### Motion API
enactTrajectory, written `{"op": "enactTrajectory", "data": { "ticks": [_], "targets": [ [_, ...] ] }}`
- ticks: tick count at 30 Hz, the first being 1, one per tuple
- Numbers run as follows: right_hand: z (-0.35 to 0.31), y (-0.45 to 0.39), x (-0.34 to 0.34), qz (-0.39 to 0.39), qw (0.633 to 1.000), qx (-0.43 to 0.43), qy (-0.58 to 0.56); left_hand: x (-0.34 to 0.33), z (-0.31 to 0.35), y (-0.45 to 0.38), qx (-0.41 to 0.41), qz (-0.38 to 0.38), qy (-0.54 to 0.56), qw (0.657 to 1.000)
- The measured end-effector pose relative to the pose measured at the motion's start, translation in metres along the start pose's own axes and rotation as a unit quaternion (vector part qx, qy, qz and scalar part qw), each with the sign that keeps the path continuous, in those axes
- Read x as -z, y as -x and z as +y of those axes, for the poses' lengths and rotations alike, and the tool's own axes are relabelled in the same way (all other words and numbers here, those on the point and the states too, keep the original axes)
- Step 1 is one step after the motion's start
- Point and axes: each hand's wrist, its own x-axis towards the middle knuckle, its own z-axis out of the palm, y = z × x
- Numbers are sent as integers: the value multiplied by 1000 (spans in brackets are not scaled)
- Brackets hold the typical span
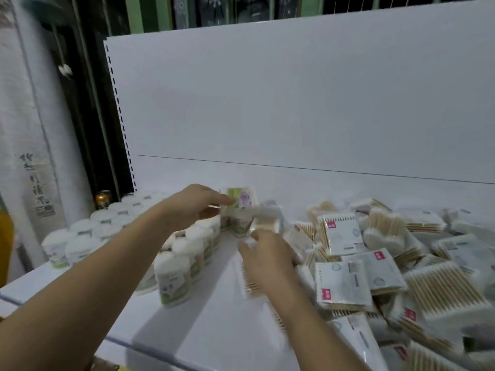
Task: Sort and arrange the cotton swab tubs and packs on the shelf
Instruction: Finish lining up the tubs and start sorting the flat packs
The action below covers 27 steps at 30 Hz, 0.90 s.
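Tubs (176, 274): white cylinders with white lids and green-and-white labels, standing upright in rows on the left half of the white shelf (203, 325). One tub (242, 203) is sitting raised at the far end of the rows, label side facing the camera, green with a purple patch. Packs (345, 283): flat clear bags of wooden-stick swabs, white cards with small red tags, lying in a loose overlapping heap on the right half of the shelf.

Left hand (191, 207) is reaching forward over the tub rows, arm extended, fingers pinching the raised tub at its left edge. Right hand (269, 257) is reaching in lower, palm down, between the rows and the heap, fingers curling onto a pack (250, 279) lying flat on the shelf; grip is motion-blurred, so I cannot tell whether it is actually holding.

Label text on tubs and packs is too blurred to read. Vertical dark characters are showing on a white panel (37, 180) at far left, not legible.
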Motion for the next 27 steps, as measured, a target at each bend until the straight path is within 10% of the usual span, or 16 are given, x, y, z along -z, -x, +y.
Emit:
{"op": "enactTrajectory", "data": {
  "ticks": [3,9,16,27],
  "targets": [
    [-7,0,16,148,964,17,-219,3,-5,12,24,-61,94,993],
    [-11,-7,1,-18,857,-23,-514,-2,-27,24,24,-137,143,980],
    [-5,-8,-5,15,910,-15,-414,-1,-6,34,-146,-108,-202,962],
    [7,-8,-5,-30,990,-12,-137,-8,-15,-1,-132,-23,-430,893]
  ]
}}
